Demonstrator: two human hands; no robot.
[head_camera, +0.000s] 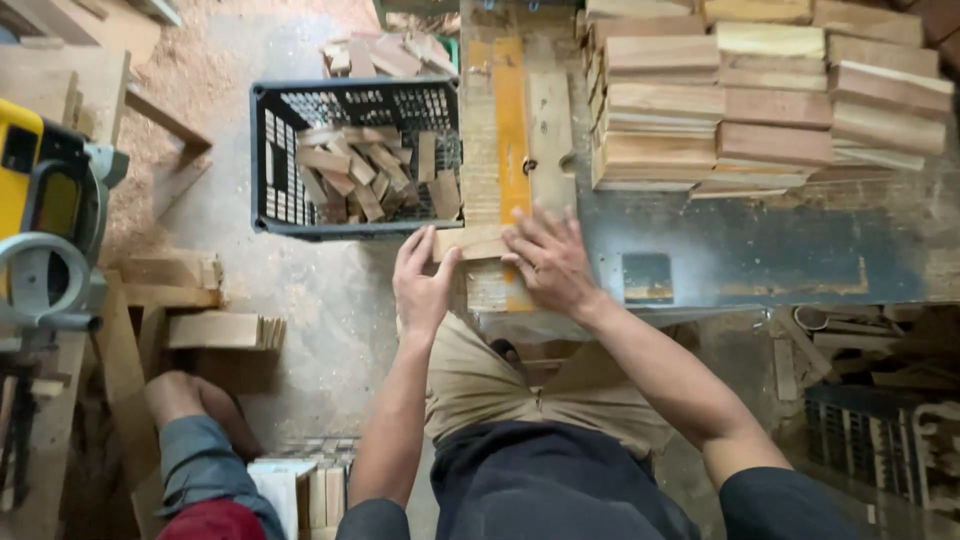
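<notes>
offcuts (365, 170) in crate (268, 150), boards (770, 100) right

We see a pale tan wooden block (470, 243) against an orange-painted strip (511, 130) on the grey-blue bench (760, 250). The lattice-walled crate (275, 160) is black, its offcuts (370, 175) light brown. The stacked boards (760, 95) run cream to pinkish brown; the saw (40, 200) is yellow and grey.

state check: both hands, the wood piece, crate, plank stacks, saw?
left hand: open, fingers on the left end of the small wood block
right hand: flat, fingers spread, pressing on the small wood block
small wood block: lying flat at the bench edge, between both hands
black crate: on the floor, partly filled with wood offcuts
plank stacks: piled flat on the bench
yellow saw: at far left, untouched
</notes>
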